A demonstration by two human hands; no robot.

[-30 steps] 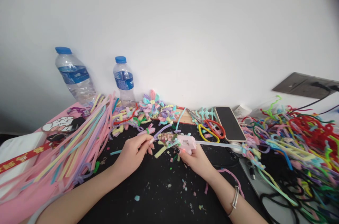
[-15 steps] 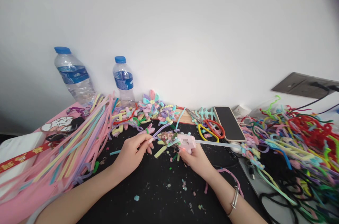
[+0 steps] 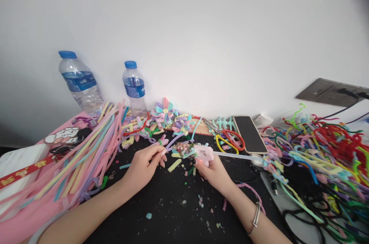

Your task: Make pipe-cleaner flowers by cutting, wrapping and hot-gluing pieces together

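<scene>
My left hand (image 3: pixel 150 161) pinches the end of a purple fuzzy stem (image 3: pixel 175 140) between thumb and fingertips. My right hand (image 3: pixel 210 169) is wrapped round a pink glue gun (image 3: pixel 203 153), whose translucent glue stick (image 3: pixel 236 156) juts out to the right. The gun's front end, covered in fuzzy multicoloured scraps (image 3: pixel 184 148), points toward my left hand; its tip is hard to make out among them. Short yellow stem pieces (image 3: pixel 174 165) lie on the black tabletop between my hands.
Two water bottles (image 3: pixel 134 87) stand by the wall. Long pastel stems (image 3: pixel 86 151) spread over the left side. Behind my right hand are red-and-yellow-handled scissors (image 3: pixel 233 141) and a phone (image 3: pixel 250 134). Tangled colourful stems (image 3: pixel 331 155) and cables fill the right.
The glue gun has shifted very slightly right in my right hand. My left hand keeps its pinch and has hardly moved.
</scene>
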